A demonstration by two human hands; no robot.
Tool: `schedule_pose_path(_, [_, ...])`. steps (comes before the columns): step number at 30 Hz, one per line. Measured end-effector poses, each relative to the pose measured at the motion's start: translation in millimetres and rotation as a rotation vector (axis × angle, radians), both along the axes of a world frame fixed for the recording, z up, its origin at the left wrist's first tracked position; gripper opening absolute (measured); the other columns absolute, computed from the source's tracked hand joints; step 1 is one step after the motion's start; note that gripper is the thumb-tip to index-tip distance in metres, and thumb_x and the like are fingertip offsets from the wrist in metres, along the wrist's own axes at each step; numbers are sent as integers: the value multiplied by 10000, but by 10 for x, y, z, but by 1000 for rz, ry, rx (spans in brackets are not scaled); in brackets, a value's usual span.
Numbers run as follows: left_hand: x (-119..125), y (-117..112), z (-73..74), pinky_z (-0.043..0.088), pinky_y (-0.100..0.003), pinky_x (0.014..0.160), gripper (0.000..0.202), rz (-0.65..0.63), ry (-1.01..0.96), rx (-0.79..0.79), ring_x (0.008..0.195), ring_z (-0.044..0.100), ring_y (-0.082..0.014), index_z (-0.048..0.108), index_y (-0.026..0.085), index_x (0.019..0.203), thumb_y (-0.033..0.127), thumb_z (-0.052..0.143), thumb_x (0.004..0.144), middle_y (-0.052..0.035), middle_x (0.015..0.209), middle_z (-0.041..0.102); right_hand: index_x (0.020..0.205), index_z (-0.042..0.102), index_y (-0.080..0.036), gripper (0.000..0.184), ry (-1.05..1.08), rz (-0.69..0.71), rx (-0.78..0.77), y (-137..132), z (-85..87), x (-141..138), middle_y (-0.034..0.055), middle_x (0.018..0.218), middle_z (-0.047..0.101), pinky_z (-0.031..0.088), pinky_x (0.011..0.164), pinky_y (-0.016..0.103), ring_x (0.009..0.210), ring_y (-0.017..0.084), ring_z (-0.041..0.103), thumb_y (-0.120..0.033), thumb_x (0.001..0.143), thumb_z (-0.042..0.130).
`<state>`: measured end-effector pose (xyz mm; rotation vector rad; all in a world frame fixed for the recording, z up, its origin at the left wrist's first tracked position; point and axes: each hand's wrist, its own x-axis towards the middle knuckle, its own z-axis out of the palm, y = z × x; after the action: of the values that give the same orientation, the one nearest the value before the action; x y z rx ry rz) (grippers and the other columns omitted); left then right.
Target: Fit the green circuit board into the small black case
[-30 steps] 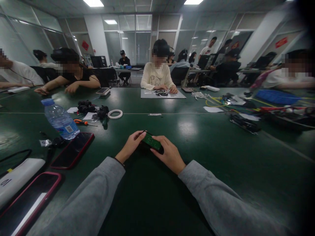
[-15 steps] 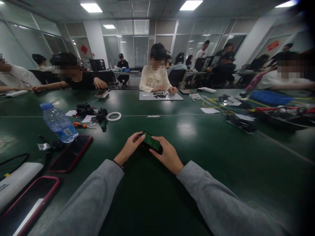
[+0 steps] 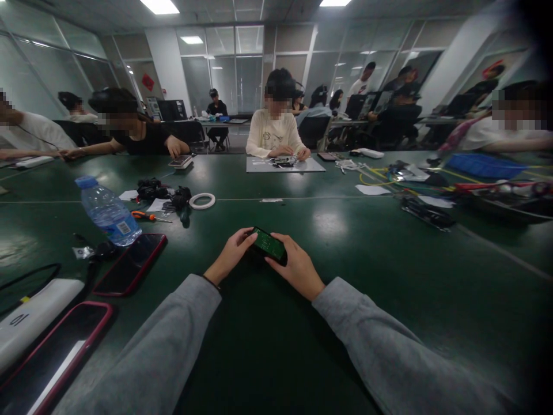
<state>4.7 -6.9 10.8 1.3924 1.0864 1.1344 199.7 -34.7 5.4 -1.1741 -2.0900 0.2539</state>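
Note:
Between my two hands is a small green circuit board with fine pale markings, set in a black, phone-sized casing. My left hand is closed on its left end, thumb over the upper face. The opposite end is gripped by my right hand, with the thumb along the near edge and the fingers around the far side. The board is tilted toward me, just over the green tabletop. My hands cover the ends of the casing, and its underside is hidden.
To the left are a water bottle, two red-edged phones, a white power bank and cables. Farther off lie an orange screwdriver and a tape roll. A blue tray stands right. Co-workers sit opposite.
The camera view has shifted slightly, so the tabletop things appear a little higher and farther right. Both hands keep hold of the circuit board, whose face now shows a bit more fully.

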Motion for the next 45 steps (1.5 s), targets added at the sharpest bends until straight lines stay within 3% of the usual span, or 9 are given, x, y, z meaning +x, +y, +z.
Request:
schedule_pose_path(13, [-39,74,-104,483,-251,733,441,123,-124,17,955,588,-169,546,179,1152,409,622,784,-71,1102,617,1311,362,-211,525,18,19,9,36,-49,-8,88,1231,497,454,982,412,1130,221,512,-270,839,583])
schedule_pose_path(45, [-45,68,-98,490,-274,774,395,112,-131,16,1000,587,-183,557,184,1128,383,619,792,-74,1140,612,1307,356,-209,521,35,26,-29,26,-51,-8,99,1221,497,458,968,434,1112,232,524,-294,844,579])
